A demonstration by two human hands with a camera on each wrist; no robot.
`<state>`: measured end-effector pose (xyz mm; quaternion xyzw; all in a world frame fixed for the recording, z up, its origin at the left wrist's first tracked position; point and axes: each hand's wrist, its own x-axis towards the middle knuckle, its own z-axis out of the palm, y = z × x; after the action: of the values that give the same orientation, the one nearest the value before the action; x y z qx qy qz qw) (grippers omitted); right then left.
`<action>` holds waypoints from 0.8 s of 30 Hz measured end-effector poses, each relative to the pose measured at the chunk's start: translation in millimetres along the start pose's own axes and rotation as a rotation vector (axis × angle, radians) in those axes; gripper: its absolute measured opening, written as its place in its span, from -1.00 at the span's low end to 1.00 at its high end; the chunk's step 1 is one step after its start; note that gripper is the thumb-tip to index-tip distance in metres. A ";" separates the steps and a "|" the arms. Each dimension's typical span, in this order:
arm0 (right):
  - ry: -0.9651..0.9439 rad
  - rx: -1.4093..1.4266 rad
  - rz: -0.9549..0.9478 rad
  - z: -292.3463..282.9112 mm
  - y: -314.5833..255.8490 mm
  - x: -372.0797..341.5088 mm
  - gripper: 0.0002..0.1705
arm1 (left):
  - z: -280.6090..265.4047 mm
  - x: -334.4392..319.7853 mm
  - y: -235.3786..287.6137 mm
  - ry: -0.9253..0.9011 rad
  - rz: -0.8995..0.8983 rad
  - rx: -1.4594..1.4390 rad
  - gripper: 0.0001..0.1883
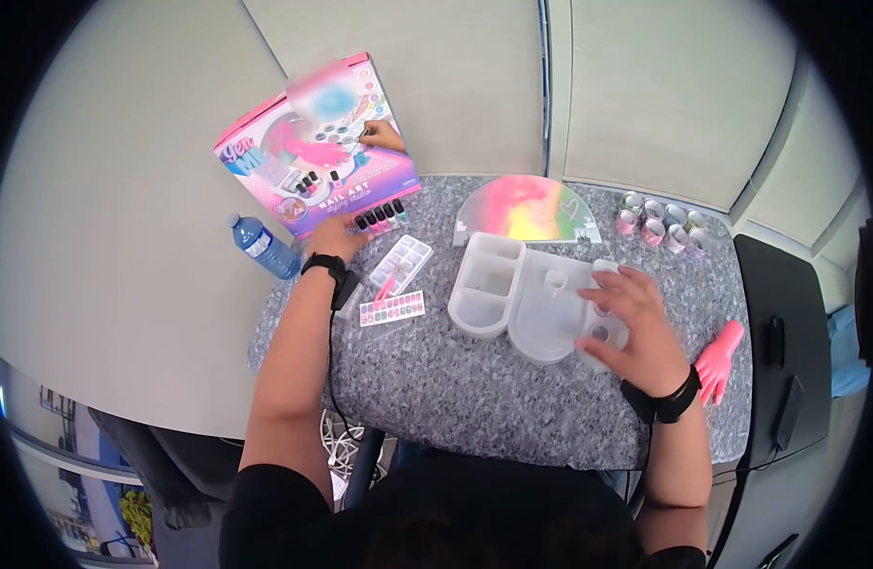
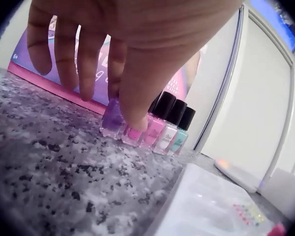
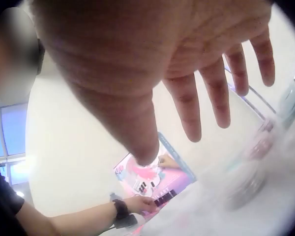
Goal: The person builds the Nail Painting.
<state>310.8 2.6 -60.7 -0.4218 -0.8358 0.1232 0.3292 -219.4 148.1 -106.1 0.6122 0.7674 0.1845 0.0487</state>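
A row of nail polish bottles [image 1: 382,219] with black caps stands before the pink and purple box. My left hand [image 1: 334,235] is at the row's left end. In the left wrist view, its thumb and index finger pinch the purple nail polish bottle [image 2: 112,120], whose cap they hide; the other fingers hang straight. My right hand [image 1: 640,322] is spread over the right side of a translucent white plastic tray [image 1: 541,343], holding nothing. The tray has compartments on its left and round holders on its right, partly covered by the hand.
A water bottle [image 1: 264,248] and the nail art box [image 1: 313,142] stand at the left. Near them lie a divided white case [image 1: 413,256] and a nail sheet [image 1: 392,309]. Behind the tray is a rainbow panel [image 1: 528,209]. Small glittery jars [image 1: 653,230] and a pink model hand [image 1: 719,362] are at right.
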 end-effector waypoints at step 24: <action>-0.166 -0.391 0.149 27.8 -13.7 -14.4 -0.15 | -7.0 -151.3 134.2 -0.029 0.741 -0.220 -0.66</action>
<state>290.3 -15.1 -81.4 -0.5263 -0.8347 0.0173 0.1611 -60.6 26.1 -76.5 0.8417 0.4689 0.2620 0.0548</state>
